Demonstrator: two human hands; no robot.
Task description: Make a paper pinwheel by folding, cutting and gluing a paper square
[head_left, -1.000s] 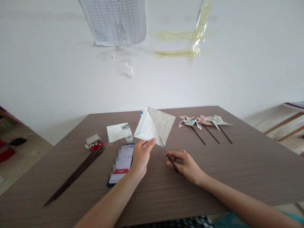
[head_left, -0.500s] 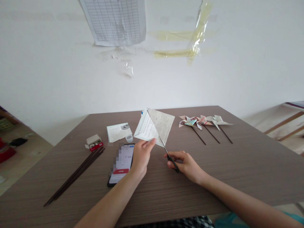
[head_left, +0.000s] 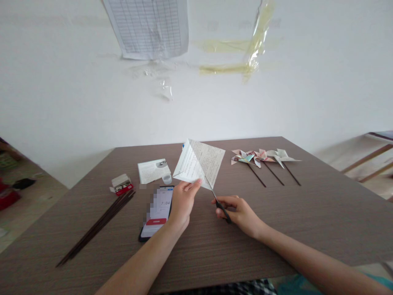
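Note:
My left hand (head_left: 183, 200) pinches the lower edge of a folded printed paper (head_left: 200, 163) and holds it up above the brown table (head_left: 307, 213). My right hand (head_left: 241, 212) is closed on a pair of black-handled scissors (head_left: 218, 200). Their blades point up and left and meet the paper's lower corner. Three finished paper pinwheels (head_left: 264, 157) on dark sticks lie to the right of the paper.
A phone (head_left: 158, 211) with a lit timer screen lies under my left wrist. A bundle of dark sticks (head_left: 98, 224) lies at the left, with a small red and white box (head_left: 121, 183), a paper stack (head_left: 152, 170) and a small cap (head_left: 167, 178) behind.
The paper's right tip has dropped slightly and the scissors sit a little further into its corner. The phone's timer has gone from 7:03 to 7:04. Both hands stay in place.

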